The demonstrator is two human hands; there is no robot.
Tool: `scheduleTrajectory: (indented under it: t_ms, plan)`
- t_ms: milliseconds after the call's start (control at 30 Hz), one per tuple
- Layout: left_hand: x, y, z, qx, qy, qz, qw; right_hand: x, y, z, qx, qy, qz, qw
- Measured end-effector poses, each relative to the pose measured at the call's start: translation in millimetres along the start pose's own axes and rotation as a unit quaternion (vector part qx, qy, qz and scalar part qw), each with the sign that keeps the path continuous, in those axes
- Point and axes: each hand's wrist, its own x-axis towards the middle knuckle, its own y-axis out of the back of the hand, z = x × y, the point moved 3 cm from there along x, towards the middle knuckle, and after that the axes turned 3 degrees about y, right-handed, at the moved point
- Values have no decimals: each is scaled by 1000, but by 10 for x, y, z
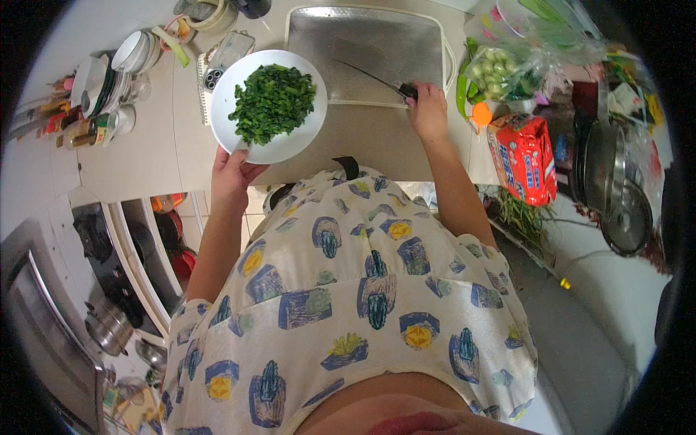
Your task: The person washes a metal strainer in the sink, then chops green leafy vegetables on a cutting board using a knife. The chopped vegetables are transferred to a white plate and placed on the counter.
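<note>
My left hand (237,168) grips the near rim of a round white plate (310,128), held at the left of the board. Chopped green leafy vegetables (274,103) lie heaped on the plate. A knife (375,78) with a dark handle is in my right hand (429,111), its thin blade pointing up and left over the metal board. That cutting board (380,38), a silvery rectangle with a pale rim, rests on the countertop before me.
Stacked bowls (130,51) and plates (89,81) stand at the left. Near the plate lie a spiral notebook (205,103) and a phone (213,79). On the right are green peppers (464,87), a bag of round green vegetables (493,68), a red package (523,157) and a glass lid (626,223).
</note>
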Motion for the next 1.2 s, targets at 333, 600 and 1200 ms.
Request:
scheduleTrajectory:
  t_ms: [333,600,1200]
  plan:
    - [-68,-350,-94,-36,-6,69,997,-150,-158,527,27,47,50,997]
    - [-226,-622,31,-125,5,50,991,-102,-39,786,39,2,58,998]
    - [72,-1237,-21,-73,8,-16,997,821,583,-1027,261,176,18,949]
